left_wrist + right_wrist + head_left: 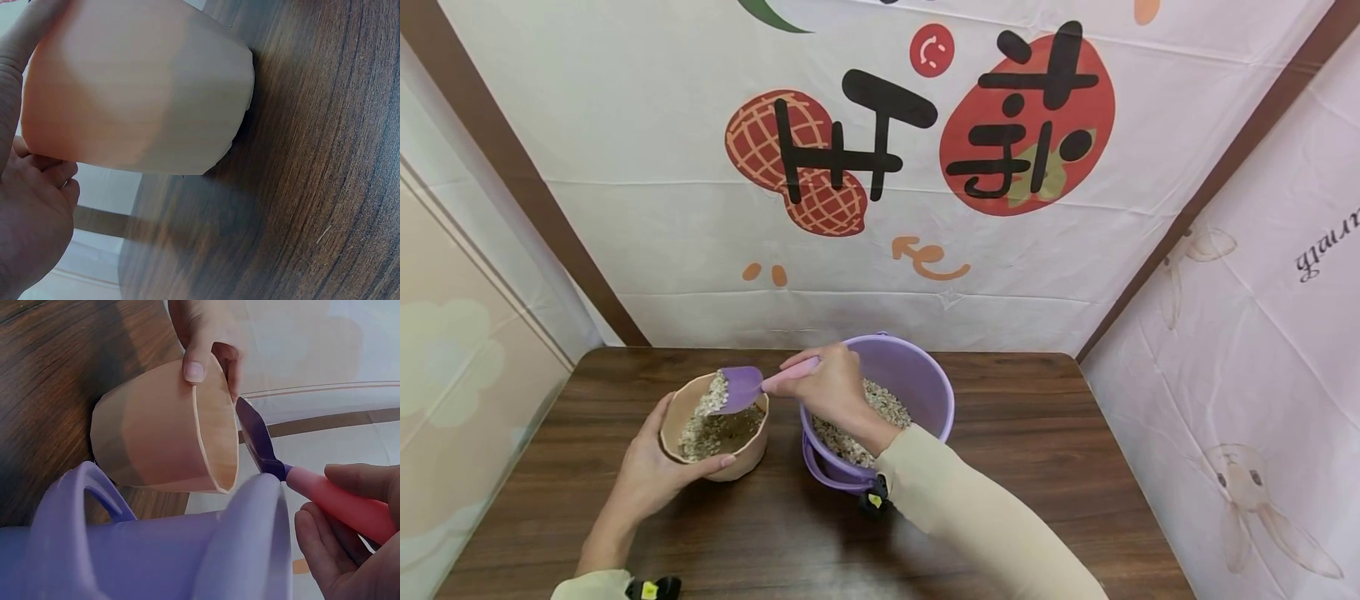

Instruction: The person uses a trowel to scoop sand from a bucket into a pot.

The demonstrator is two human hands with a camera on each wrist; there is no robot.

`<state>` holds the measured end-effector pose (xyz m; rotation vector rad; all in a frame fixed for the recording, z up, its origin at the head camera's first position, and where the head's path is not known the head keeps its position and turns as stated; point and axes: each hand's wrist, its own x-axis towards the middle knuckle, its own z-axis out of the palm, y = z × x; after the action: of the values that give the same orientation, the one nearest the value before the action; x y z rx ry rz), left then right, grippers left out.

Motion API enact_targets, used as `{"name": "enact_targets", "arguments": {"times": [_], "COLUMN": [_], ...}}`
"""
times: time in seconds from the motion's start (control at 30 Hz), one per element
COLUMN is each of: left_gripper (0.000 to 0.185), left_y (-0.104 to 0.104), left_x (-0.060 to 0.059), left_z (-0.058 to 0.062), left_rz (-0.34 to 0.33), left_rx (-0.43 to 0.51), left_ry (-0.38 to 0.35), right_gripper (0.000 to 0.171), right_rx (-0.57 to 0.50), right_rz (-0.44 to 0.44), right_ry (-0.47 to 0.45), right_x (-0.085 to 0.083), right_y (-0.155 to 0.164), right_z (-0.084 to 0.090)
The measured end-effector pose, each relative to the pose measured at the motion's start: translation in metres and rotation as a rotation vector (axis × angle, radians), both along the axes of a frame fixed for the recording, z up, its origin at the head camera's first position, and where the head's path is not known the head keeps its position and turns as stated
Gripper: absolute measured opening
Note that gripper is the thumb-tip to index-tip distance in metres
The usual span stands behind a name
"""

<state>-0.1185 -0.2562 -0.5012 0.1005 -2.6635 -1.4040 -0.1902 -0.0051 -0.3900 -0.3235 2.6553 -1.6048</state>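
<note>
A peach-coloured pot [741,461] [137,87] [156,434] stands on the wooden table [1037,467], part-filled with gritty grain-like mix. My left hand [651,467] [31,212] [203,337] grips it round the side, thumb at the near rim. My right hand [827,387] [350,550] holds the pink handle of a purple scoop [741,389] [259,447], whose blade tilts over the pot's mouth with mix sliding off. Beside the pot to the right, a purple bucket [925,375] [187,550] holds more of the same mix.
The table meets printed cloth walls [850,208] at the back and on both sides. Bare tabletop lies right of the bucket and along the front edge. The bucket's handle [827,475] hangs down at its front.
</note>
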Motion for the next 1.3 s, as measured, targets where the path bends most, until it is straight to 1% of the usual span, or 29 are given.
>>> {"name": "enact_targets", "arguments": {"times": [0.2,0.3,0.47,0.7,0.83,1.1,1.2,1.3], "left_gripper": [0.134,0.134,0.134,0.133,0.133,0.134,0.134,0.134], "left_y": [0.000,0.000,0.000,0.001,0.002,0.000,0.000,0.000], "left_x": [0.000,-0.001,-0.001,-0.001,-0.001,0.000,0.000,0.001], "left_z": [0.000,0.000,0.000,0.001,0.001,0.000,0.000,-0.001], "left_rz": [0.001,0.002,-0.002,-0.006,-0.005,-0.002,0.000,0.002], "left_rx": [0.007,0.008,0.008,0.020,0.014,0.009,0.012,0.013], "left_ry": [0.008,0.004,-0.005,0.014,0.013,-0.004,-0.005,-0.006], "right_gripper": [0.012,0.012,0.009,0.009,0.009,0.012,0.014,0.014], "right_rx": [0.055,0.073,0.133,0.211,0.259,0.327,0.336,0.316], "right_rz": [0.031,0.048,0.074,0.064,0.078,0.095,0.096,0.094], "right_ry": [0.061,0.086,0.132,0.202,0.247,0.244,0.267,0.274], "right_x": [-0.003,-0.003,-0.003,-0.002,-0.001,0.001,0.002,0.002], "right_y": [-0.006,-0.009,-0.014,-0.014,-0.012,-0.006,-0.003,0.002], "right_z": [-0.001,-0.001,0.001,0.003,0.004,0.009,0.011,0.012]}}
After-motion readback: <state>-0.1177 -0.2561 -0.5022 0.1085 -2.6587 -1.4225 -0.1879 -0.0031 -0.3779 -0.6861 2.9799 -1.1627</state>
